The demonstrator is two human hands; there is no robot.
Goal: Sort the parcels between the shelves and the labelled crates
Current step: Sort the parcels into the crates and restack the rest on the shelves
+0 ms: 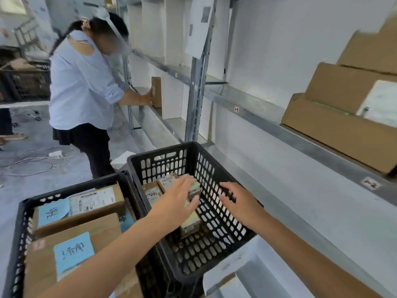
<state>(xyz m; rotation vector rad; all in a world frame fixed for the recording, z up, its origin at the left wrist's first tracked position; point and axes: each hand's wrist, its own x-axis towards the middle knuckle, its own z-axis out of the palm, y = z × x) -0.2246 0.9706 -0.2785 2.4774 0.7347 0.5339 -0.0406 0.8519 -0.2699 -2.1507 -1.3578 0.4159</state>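
Note:
Two black plastic crates stand in front of me. The right crate (217,175) holds a few small labelled parcels (191,222) along its left side. My left hand (176,198) reaches into it with fingers straight, over a small parcel (194,190); I cannot tell whether it touches it. My right hand (238,201) hovers open above the crate's right wall, holding nothing. The left crate (23,211) holds brown cardboard parcels (94,211) bearing blue handwritten notes (73,250).
Metal shelves (268,123) run along the right, with stacked brown boxes (337,125) on the upper level. Ahead on the left, a person in a light shirt (81,82) holds an upright box (156,91) on a shelf. Cables (38,162) lie on the floor.

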